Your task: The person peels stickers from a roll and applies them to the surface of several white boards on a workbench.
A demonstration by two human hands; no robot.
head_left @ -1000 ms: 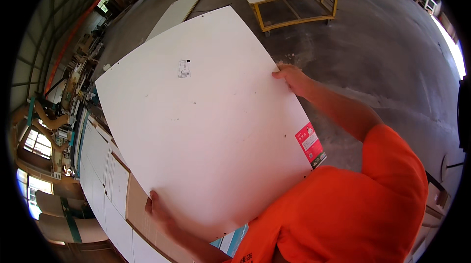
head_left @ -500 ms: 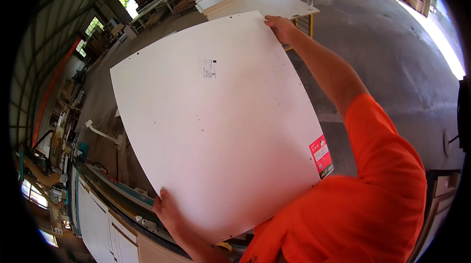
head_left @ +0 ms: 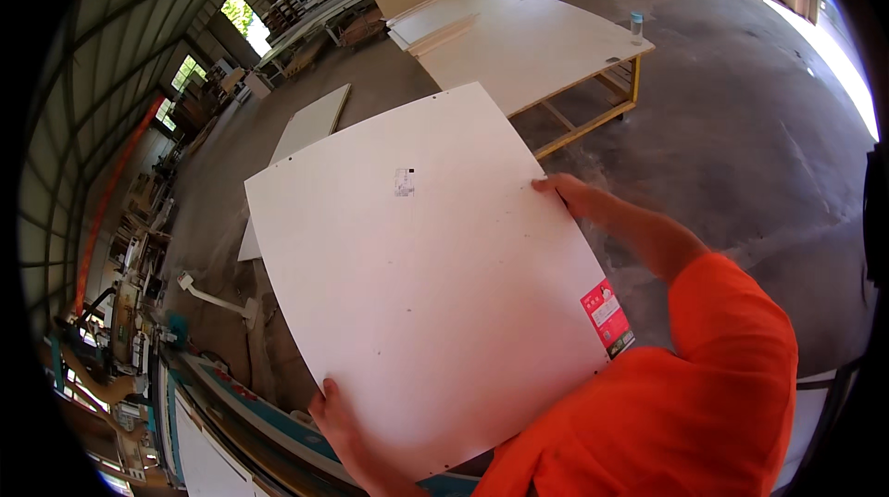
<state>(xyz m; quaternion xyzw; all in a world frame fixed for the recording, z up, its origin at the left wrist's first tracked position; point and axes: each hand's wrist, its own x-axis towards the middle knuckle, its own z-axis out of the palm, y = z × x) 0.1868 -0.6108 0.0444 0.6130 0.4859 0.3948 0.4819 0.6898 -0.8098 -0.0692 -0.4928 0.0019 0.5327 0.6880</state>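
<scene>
A large white panel (head_left: pixel 426 275) with small drilled holes along its edges fills the middle of the view, tilted in front of my body. It carries a small printed label (head_left: pixel 405 182) and a red sticker (head_left: pixel 607 314) near its right edge. My left hand (head_left: pixel 335 418) grips the lower left edge, thumb on the face and the other fingers hidden behind. On the upper right edge is my right hand (head_left: pixel 563 193), closed round it with the thumb on top. The near end of the board rests close to my orange shirt.
Ahead stands a white-topped table (head_left: pixel 528 43) on a yellow frame, with a clear bottle (head_left: pixel 636 27) at its corner and thin strips (head_left: pixel 444 37) on top. Another white board (head_left: pixel 310 124) lies beyond the panel. A machine edge (head_left: pixel 250 404) runs along my left.
The panel now sits lower in view, uncovering more of the table and the board beyond. My right hand has slid from near its far corner down along the right edge.
</scene>
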